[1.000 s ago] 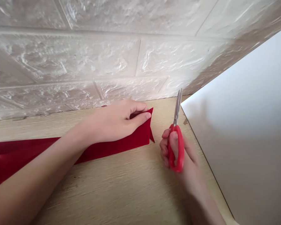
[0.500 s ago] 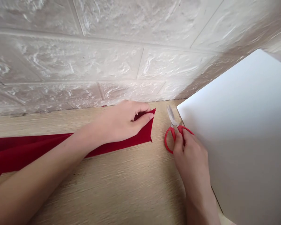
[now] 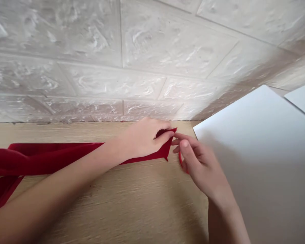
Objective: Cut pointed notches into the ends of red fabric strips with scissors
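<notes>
Hands at pointed red fabric strip

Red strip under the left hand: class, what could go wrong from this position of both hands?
The right hand nearly meets the left hand, and the red scissor handle sits beside it with the blades hidden, so a nick to the left hand seems possible. The red felt-like strip lies in loose folds, and the left hand pinches only its corner, so it might slip or bunch.
</notes>
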`<state>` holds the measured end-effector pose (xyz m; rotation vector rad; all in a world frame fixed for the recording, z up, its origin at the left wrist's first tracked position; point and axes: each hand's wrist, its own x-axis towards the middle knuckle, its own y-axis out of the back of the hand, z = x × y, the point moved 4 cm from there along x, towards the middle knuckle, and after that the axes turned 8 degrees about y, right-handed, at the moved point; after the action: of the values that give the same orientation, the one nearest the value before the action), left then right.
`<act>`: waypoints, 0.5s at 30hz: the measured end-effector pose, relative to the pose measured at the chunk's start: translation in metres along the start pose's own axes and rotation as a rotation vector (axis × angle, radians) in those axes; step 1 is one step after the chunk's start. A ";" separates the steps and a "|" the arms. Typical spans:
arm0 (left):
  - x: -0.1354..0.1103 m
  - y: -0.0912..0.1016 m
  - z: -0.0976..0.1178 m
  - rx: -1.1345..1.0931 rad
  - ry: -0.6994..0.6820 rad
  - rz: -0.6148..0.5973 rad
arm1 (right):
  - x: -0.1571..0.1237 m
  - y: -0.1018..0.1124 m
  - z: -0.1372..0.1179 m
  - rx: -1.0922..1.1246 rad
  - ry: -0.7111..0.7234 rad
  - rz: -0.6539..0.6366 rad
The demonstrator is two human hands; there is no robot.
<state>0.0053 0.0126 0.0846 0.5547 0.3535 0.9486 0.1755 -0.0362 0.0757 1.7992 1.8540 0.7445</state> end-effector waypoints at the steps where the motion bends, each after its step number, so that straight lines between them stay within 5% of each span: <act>1: 0.000 0.000 0.001 -0.017 -0.010 0.008 | 0.001 -0.008 -0.002 0.146 0.021 -0.046; 5: 0.001 -0.003 -0.003 0.004 0.056 0.013 | 0.002 -0.031 0.006 0.385 0.048 -0.041; 9: -0.008 -0.003 -0.011 0.133 0.162 -0.079 | -0.001 -0.029 0.027 0.377 0.039 0.008; 15: -0.059 0.043 0.002 0.284 0.395 -0.023 | -0.005 0.005 0.041 0.410 0.168 -0.079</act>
<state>-0.0539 -0.0174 0.1147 0.6176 0.8576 0.9910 0.2063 -0.0385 0.0474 1.9365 2.3096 0.5268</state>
